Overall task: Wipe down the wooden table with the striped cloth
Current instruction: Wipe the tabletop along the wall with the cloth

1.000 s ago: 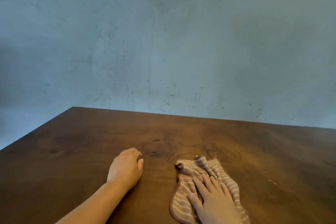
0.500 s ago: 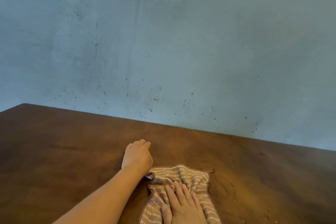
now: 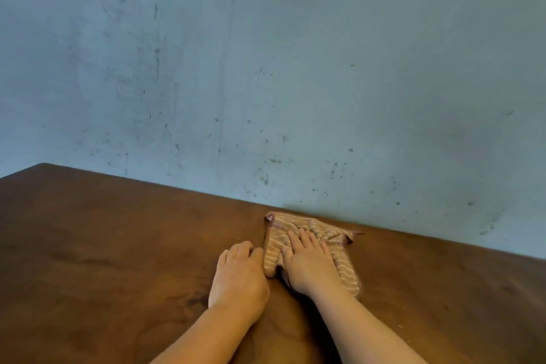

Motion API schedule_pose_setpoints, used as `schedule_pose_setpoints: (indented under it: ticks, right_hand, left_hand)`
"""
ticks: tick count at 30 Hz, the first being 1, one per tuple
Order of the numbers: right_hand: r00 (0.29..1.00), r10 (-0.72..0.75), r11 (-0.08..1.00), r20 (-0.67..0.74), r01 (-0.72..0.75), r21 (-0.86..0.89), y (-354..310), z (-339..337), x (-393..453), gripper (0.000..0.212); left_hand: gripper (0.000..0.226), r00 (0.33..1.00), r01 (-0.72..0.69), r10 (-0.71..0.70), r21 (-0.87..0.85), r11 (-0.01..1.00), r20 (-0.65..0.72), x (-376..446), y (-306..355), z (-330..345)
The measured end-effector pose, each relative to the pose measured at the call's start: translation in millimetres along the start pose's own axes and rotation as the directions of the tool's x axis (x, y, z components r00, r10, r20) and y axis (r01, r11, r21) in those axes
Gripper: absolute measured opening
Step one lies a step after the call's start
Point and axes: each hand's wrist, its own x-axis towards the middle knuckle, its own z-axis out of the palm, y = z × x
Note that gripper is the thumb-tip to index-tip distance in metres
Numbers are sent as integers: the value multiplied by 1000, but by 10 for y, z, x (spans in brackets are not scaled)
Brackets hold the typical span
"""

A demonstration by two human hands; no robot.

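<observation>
A brown cloth with thin white stripes (image 3: 279,238) lies bunched on the dark wooden table (image 3: 103,245), close to its far edge by the wall. My right hand (image 3: 311,261) presses flat on the cloth with its fingers straight and spread. Just left of the cloth, my left hand (image 3: 237,278) rests on the bare wood with its fingers loosely curled under, holding nothing; its knuckles sit beside the cloth's left edge.
A blue-grey concrete wall (image 3: 295,83) rises directly behind the table's far edge. The table's far left corner (image 3: 44,165) shows at the left. A few pale crumbs (image 3: 401,327) lie on the wood to the right of my right forearm.
My right hand has pushed the cloth forward, from near me up to the table's far edge by the wall. My left hand stays beside it on the wood.
</observation>
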Motion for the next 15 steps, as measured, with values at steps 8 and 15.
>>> schedule_pose_setpoints:
  ticks: [8, 15]
  right_hand:
    - [999, -43, 998, 18, 42, 47, 77, 0, 572, 61]
    - [996, -92, 992, 18, 90, 90, 428, 4, 529, 60]
  left_hand:
    - [48, 998, 52, -51, 18, 998, -40, 95, 112, 123]
    - [47, 991, 117, -114, 35, 993, -69, 113, 439, 95]
